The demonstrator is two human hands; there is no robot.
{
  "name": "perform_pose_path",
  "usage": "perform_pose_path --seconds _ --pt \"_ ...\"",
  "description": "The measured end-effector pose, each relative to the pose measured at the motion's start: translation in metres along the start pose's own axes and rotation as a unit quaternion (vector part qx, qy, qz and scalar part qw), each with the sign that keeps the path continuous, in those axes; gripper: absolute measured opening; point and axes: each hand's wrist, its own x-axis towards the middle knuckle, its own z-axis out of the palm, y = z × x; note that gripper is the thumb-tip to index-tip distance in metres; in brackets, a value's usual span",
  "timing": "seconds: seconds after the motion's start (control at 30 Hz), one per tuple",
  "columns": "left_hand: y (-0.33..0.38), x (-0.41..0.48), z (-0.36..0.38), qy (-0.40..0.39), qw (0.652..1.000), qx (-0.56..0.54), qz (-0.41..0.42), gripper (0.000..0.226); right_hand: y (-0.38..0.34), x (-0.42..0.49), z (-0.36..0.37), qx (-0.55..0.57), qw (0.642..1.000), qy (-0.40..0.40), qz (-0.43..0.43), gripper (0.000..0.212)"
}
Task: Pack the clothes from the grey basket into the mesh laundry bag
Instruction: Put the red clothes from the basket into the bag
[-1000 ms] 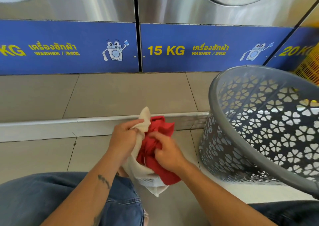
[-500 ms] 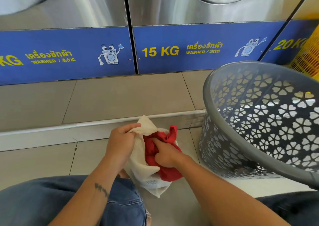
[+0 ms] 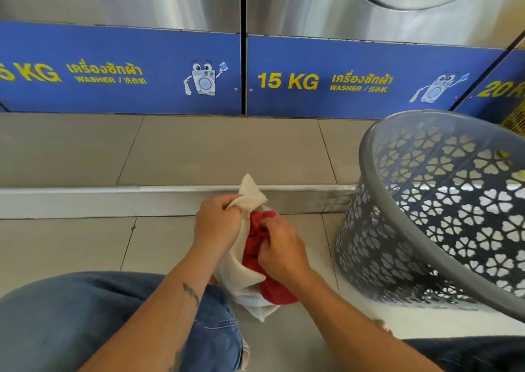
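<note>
Left hand [image 3: 217,224] grips the cream rim of the mesh laundry bag [image 3: 251,276], fingers curled round the fabric, holding the mouth up. Right hand [image 3: 279,249] is closed on a red garment [image 3: 251,253], which sits partly inside the bag mouth and bulges out on the bag's right side. Bag bottom is on the floor between the person's knees, jeans [image 3: 99,315] near left. Grey basket [image 3: 362,155] is just right of the bag, tilted, flower-cutout wall, not touching the hands. Floor is beige tile [image 3: 71,246] with dark grout lines. A metal edge strip [image 3: 85,189] caps a low tiled step [image 3: 221,150] on the far side. Stainless washers [image 3: 170,2] stand on the step; their blue lower panels [image 3: 369,59] read "15 KG" and "WASHER". A yellow crate [image 3: 515,121] shows at far right.
</note>
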Motion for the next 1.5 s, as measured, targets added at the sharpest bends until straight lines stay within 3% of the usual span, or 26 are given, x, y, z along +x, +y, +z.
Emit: perform_pose_path --seconds 0.13,0.23,0.37,0.5,0.6,0.67,0.73,0.77,0.83,0.87,0.97,1.07,1.2,1.33,1.5 --pt "0.001 -0.001 -0.002 -0.019 1.000 -0.003 0.015 0.022 -0.016 -0.007 0.013 0.038 0.993 -0.092 -0.062 0.039" --pt "0.002 -0.002 -0.006 -0.047 0.999 -0.016 0.014 0.025 -0.006 0.005 0.004 0.089 0.977 -0.192 0.032 0.050" --pt "0.005 -0.001 -0.006 -0.044 0.999 -0.018 0.009 0.029 0.012 0.036 -0.020 0.114 0.953 -0.232 0.158 0.052" --pt "0.012 -0.002 0.001 -0.044 0.999 0.017 0.013 0.029 0.016 0.038 -0.027 0.118 0.953 -0.216 0.177 0.038" --pt "0.016 -0.003 0.002 -0.040 0.998 0.032 0.027 0.030 0.015 0.026 -0.036 0.080 0.964 -0.210 0.143 0.051" --pt "0.015 -0.002 0.002 -0.040 0.997 0.048 0.034 0.032 0.019 0.014 -0.047 0.054 0.980 -0.160 0.106 0.057" --pt "0.013 -0.003 0.001 -0.042 0.997 0.058 0.031 0.033 0.034 0.000 -0.054 0.067 0.983 -0.105 0.138 0.060" --pt "0.013 -0.004 0.000 -0.042 0.997 0.060 0.029 0.033 0.042 -0.008 -0.056 0.085 0.975 -0.107 0.176 0.068" --pt "0.013 -0.008 -0.001 -0.043 0.997 0.065 0.029 0.032 0.051 -0.027 -0.054 0.147 0.937 -0.184 0.258 0.089" --pt "0.014 -0.011 -0.002 -0.049 0.996 0.068 0.032 0.031 0.048 -0.036 -0.052 0.168 0.920 -0.223 0.275 0.089" --pt "0.014 -0.018 -0.002 -0.086 0.989 0.102 0.055 0.033 0.038 -0.051 -0.034 0.176 0.924 -0.171 0.294 0.061" --pt "0.014 -0.024 -0.004 -0.108 0.983 0.130 0.064 0.036 0.016 -0.044 -0.024 0.211 0.925 -0.125 0.289 0.048" --pt "0.018 -0.026 -0.010 -0.157 0.978 0.118 0.070 0.033 -0.011 -0.018 -0.019 0.368 0.889 -0.072 0.264 0.032" --pt "0.025 -0.023 -0.013 -0.178 0.979 0.072 0.072 0.036 -0.010 0.003 -0.002 0.447 0.849 -0.018 0.280 0.040" --pt "0.022 -0.009 -0.019 -0.116 0.992 0.028 0.040 0.037 -0.006 0.009 0.011 0.358 0.876 -0.089 0.312 0.040"
